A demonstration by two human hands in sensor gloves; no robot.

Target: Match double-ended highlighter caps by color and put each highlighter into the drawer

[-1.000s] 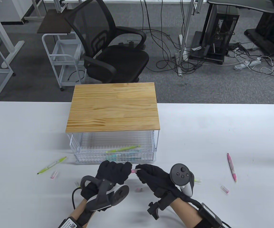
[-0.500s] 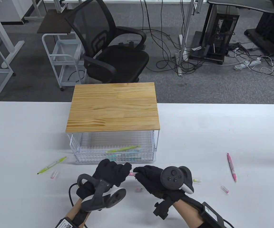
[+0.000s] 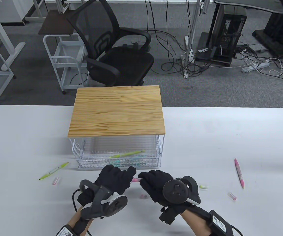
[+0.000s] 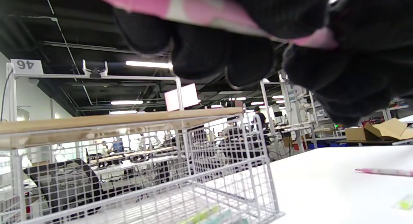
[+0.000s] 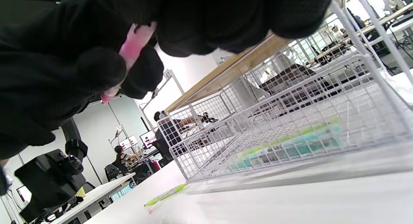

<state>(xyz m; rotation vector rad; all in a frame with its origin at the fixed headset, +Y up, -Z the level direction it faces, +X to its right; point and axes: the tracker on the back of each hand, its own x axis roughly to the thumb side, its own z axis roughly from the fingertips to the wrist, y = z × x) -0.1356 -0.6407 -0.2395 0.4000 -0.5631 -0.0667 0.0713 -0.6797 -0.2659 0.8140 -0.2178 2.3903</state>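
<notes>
Pink highlighter [image 3: 134,180] level before drawer [image 3: 119,161], gripped by left hand [image 3: 117,179]; right hand [image 3: 153,183] pinching cap end; drawer just beyond.

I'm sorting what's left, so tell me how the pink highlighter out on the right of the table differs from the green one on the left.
The pink highlighter lies nearly straight away from the person; the green highlighter lies on a diagonal. The pink one looks capped at both ends; the green one's near end shows a bare thin tip. A loose pink cap lies beside the green one. Both rest on the table, outside the drawer, untouched by either hand.
</notes>
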